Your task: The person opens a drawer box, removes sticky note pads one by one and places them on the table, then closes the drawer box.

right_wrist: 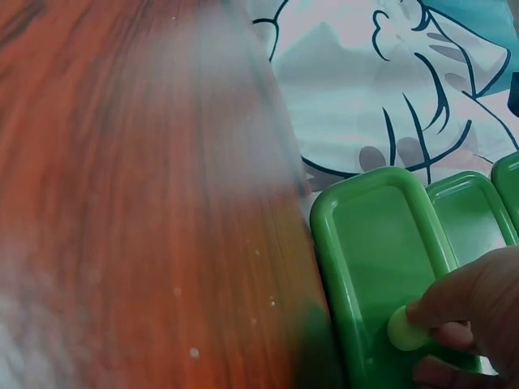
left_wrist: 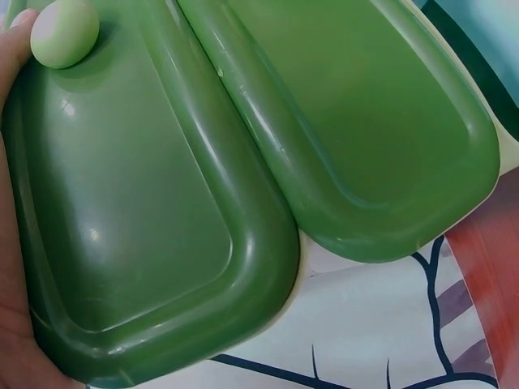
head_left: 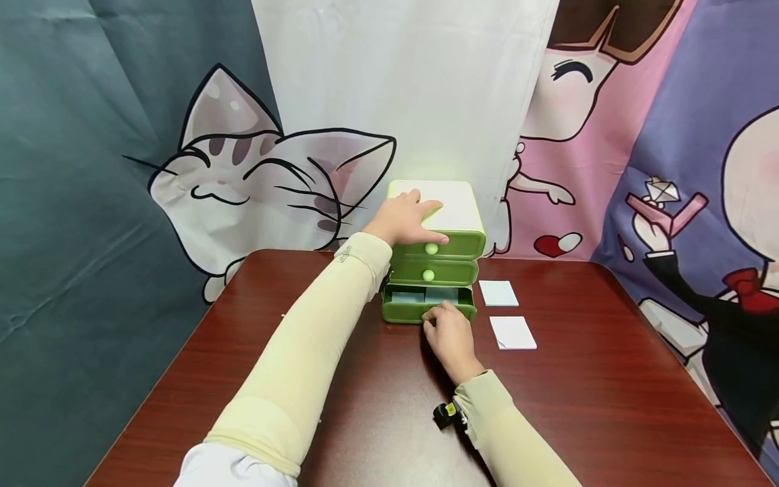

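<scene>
A small green drawer cabinet (head_left: 459, 203) with a pale top stands on the table. My left hand (head_left: 404, 218) rests across that top with fingers spread, its thumb reaching down the front near the top drawer's knob (left_wrist: 65, 32). The bottom drawer (head_left: 398, 314) is pulled out, and light-blue pads of paper (head_left: 441, 295) lie inside it. At the front of this drawer, my right hand (head_left: 453, 338) pinches the round pale-green knob (right_wrist: 405, 331) between thumb and fingers. The middle drawer (head_left: 453, 272) and the top drawer (head_left: 465, 242) are closed.
To the right of the cabinet lie a pale-blue paper pad (head_left: 498, 293) and, nearer, a white paper pad (head_left: 513, 333). The brown table (head_left: 608, 379) extends to both sides. A cartoon-printed cloth (head_left: 402, 81) hangs close behind it.
</scene>
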Tool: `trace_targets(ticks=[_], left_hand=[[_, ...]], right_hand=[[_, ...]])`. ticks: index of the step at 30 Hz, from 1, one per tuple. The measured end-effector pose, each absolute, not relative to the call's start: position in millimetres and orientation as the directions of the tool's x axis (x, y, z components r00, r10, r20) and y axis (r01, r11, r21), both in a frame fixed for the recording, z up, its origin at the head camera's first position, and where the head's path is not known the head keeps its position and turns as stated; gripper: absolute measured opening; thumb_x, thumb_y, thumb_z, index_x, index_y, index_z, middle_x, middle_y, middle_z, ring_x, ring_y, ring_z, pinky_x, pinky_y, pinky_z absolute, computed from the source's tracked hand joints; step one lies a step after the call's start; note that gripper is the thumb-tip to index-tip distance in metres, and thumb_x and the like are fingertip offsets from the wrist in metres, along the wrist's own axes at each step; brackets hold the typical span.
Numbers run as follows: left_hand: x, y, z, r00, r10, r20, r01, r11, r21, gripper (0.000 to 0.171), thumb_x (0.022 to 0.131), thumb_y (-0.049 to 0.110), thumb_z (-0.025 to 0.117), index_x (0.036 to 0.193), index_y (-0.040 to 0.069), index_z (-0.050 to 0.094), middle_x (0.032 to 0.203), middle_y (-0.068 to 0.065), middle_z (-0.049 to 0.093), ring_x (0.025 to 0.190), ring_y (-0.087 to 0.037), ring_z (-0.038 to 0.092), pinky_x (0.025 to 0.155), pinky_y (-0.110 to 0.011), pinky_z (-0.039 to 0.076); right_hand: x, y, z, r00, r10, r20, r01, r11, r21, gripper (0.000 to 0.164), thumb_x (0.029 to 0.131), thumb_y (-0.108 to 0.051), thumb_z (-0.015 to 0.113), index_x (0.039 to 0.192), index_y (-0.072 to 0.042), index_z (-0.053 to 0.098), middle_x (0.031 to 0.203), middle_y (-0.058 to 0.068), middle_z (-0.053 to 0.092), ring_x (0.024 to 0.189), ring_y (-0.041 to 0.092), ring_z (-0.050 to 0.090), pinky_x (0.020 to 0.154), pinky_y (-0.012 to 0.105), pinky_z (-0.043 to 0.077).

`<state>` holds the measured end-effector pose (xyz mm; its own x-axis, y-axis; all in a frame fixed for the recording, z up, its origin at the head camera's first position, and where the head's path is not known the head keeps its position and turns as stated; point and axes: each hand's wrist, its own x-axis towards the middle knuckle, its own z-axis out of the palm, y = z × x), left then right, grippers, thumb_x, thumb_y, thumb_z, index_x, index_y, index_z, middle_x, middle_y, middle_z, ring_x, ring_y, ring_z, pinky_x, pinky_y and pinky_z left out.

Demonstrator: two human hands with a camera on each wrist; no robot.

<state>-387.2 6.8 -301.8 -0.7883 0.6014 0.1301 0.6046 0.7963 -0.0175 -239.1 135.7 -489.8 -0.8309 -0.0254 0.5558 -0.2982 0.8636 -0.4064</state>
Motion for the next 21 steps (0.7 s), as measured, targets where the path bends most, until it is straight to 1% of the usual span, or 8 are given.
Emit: trace_targets(ticks=[6, 9, 13, 17, 21], left_hand=[[-387.4, 6.6, -301.5, -0.789, 0.600, 0.133, 0.603, 0.798, -0.025, 0.094, 0.079, 0.088, 0.048, 0.158, 0.038, 0.034, 0.139, -0.010, 0.044, 0.121, -0.028, 0.050, 0.092, -0.046, 0.048], [-387.5, 6.4, -302.6, -0.789, 0.601, 0.131, 0.603, 0.797, -0.023, 0.095, 0.079, 0.088, 0.048, 0.158, 0.038, 0.034, 0.139, -0.010, 0.044, 0.121, -0.028, 0.050, 0.092, -0.046, 0.048], [-387.9, 6.6, -303.8, -0.785, 0.605, 0.134, 0.608, 0.794, -0.020, 0.095, 0.079, 0.088, 0.048, 0.157, 0.038, 0.034, 0.138, -0.010, 0.045, 0.121, -0.028, 0.050, 0.092, -0.046, 0.048], [-388.5, 6.7, -303.6, -0.788, 0.602, 0.132, 0.605, 0.796, -0.020, 0.095, 0.078, 0.088, 0.049, 0.157, 0.038, 0.034, 0.138, -0.010, 0.045, 0.121, -0.028, 0.050, 0.093, -0.046, 0.048], [-388.8, 6.8, -302.8, -0.789, 0.600, 0.130, 0.603, 0.797, -0.023, 0.094, 0.079, 0.088, 0.049, 0.157, 0.038, 0.034, 0.139, -0.010, 0.044, 0.121, -0.028, 0.050, 0.092, -0.046, 0.048]], right_hand=[[-240.7, 133.7, -487.7, -0.832, -0.009, 0.555, -0.279, 0.871, -0.404, 0.004, 0.084, -0.011, 0.077, 0.087, -0.010, 0.080, 0.085, 0.003, 0.063, 0.080, 0.028, 0.068, 0.068, 0.049, 0.055], [-241.4, 132.8, -488.0, -0.833, -0.009, 0.553, -0.281, 0.868, -0.410, 0.004, 0.085, -0.013, 0.078, 0.087, -0.009, 0.079, 0.085, 0.003, 0.062, 0.079, 0.028, 0.067, 0.067, 0.049, 0.055], [-242.3, 132.1, -488.5, -0.827, -0.002, 0.563, -0.289, 0.860, -0.420, 0.003, 0.083, -0.010, 0.080, 0.085, -0.009, 0.078, 0.085, 0.003, 0.061, 0.078, 0.028, 0.067, 0.067, 0.049, 0.055], [-243.5, 131.7, -489.9, -0.816, -0.004, 0.578, -0.304, 0.854, -0.423, 0.003, 0.081, -0.007, 0.079, 0.083, -0.008, 0.078, 0.084, 0.004, 0.062, 0.079, 0.028, 0.068, 0.067, 0.049, 0.055], [-243.4, 131.7, -491.0, -0.819, -0.012, 0.574, -0.302, 0.860, -0.412, 0.003, 0.080, -0.007, 0.077, 0.082, -0.008, 0.077, 0.083, 0.003, 0.060, 0.078, 0.028, 0.067, 0.067, 0.048, 0.055]])
